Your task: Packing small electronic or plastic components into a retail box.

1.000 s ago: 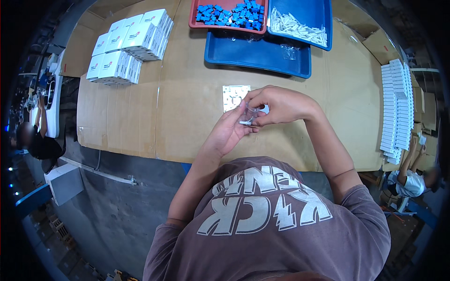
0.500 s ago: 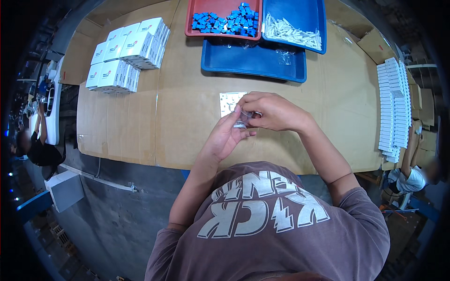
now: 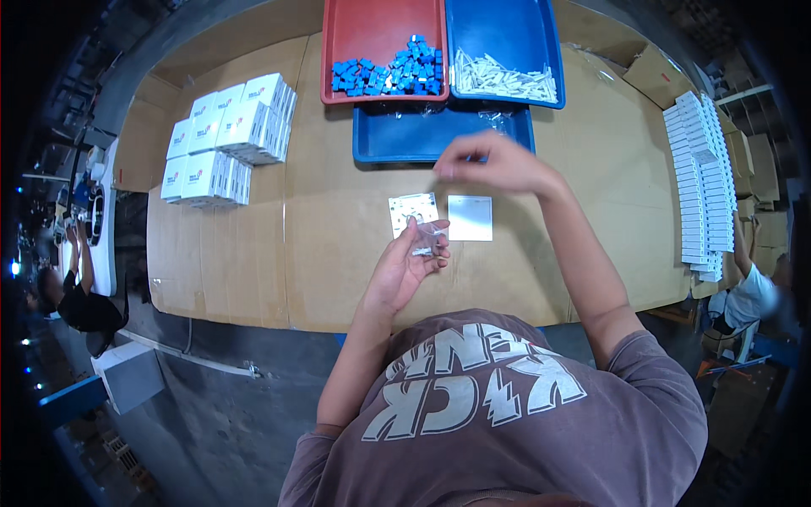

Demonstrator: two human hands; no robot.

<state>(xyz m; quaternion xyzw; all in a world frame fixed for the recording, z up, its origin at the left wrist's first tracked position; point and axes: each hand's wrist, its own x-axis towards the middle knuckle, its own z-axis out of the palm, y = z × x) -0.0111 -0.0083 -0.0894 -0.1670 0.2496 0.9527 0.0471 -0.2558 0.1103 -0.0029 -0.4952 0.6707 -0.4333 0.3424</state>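
Beyond right hand [image 3: 497, 162], nearer blue tray [image 3: 397, 139]

Single head-worn fisheye view, looking steeply down from above near edge of cardboard-covered table [image 3: 338, 279], facing across toward table's far side. Shirt [image 3: 498, 414] of wearer closest, on table's near side; left hand [image 3: 405, 264] and right hand [image 3: 500, 166] farther off, over table. Wide sweep reaches co-worker [image 3: 83, 296] past table's left end.
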